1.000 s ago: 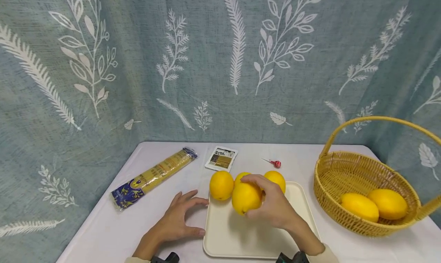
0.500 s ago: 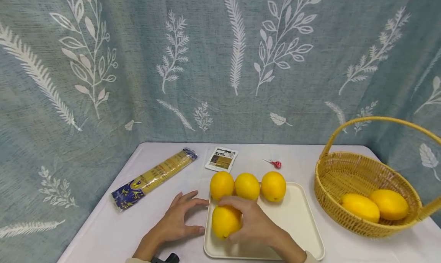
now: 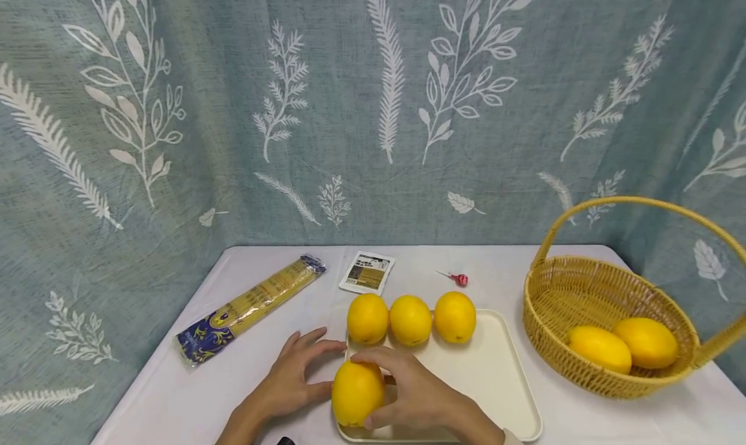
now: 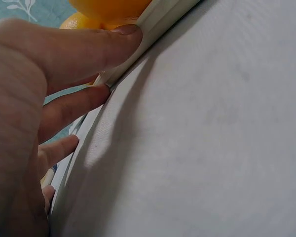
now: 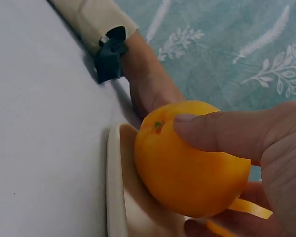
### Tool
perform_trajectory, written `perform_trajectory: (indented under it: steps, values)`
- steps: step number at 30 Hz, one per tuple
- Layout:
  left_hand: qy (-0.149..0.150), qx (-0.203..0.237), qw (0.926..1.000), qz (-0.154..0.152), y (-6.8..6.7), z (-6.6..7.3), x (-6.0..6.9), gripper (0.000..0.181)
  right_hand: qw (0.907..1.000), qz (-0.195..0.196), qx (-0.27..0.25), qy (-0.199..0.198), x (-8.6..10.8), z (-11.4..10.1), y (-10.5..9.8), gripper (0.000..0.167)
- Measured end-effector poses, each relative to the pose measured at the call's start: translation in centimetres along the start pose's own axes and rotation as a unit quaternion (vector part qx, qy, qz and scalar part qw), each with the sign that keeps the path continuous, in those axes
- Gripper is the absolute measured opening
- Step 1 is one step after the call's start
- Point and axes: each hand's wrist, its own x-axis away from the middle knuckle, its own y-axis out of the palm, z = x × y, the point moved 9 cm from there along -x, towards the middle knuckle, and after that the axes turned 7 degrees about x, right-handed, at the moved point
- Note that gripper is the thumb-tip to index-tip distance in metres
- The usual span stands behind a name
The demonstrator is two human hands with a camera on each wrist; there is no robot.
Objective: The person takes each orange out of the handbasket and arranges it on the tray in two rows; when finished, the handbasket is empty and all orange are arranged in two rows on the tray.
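My right hand (image 3: pixel 416 390) grips an orange (image 3: pixel 357 393) at the near left corner of the cream tray (image 3: pixel 495 380); in the right wrist view the thumb lies beside the stem end of this orange (image 5: pixel 187 158). Three more oranges (image 3: pixel 410 320) stand in a row along the tray's far side. At the tray's left edge is my left hand (image 3: pixel 288 377), fingers spread and relaxed. The left wrist view shows the thumb of my left hand (image 4: pixel 54 98) and its fingertips against the tray's outer wall (image 4: pixel 153 34).
A wicker basket (image 3: pixel 559 341) with two yellow-orange fruits (image 3: pixel 645 342) stands to the right. Behind the tray lie a flat packet (image 3: pixel 367 273) and a red lollipop (image 3: pixel 461 280). A long pasta bag (image 3: pixel 250 309) lies diagonally at the left. A patterned curtain hangs behind the table.
My right hand has carried its orange from near the far row to the tray's near left corner. The left hand holds its place beside the tray. The head view has shifted slightly.
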Motion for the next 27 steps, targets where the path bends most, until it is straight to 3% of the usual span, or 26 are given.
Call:
perform_trajectory:
  steps: [7,13,20,27]
  values:
    - [-0.019,-0.006,0.9998,0.002,0.1,-0.3,-0.1,0.052,0.9999,-0.009,-0.002,-0.013,-0.1,0.1,0.0,0.080]
    - [-0.010,-0.004,0.9999,0.000,0.1,-0.2,-0.2,0.051,0.9997,-0.002,-0.022,-0.013,-0.1,-0.1,-0.7,0.081]
    - [-0.002,-0.011,0.9999,0.001,0.1,0.2,-0.3,0.050,0.9994,0.023,-0.024,-0.012,0.3,-0.5,-3.2,0.071]
    - [0.021,-0.023,0.9995,0.002,0.2,0.7,-0.3,0.048,0.9978,0.059,-0.007,0.031,1.1,0.3,-6.5,0.057]
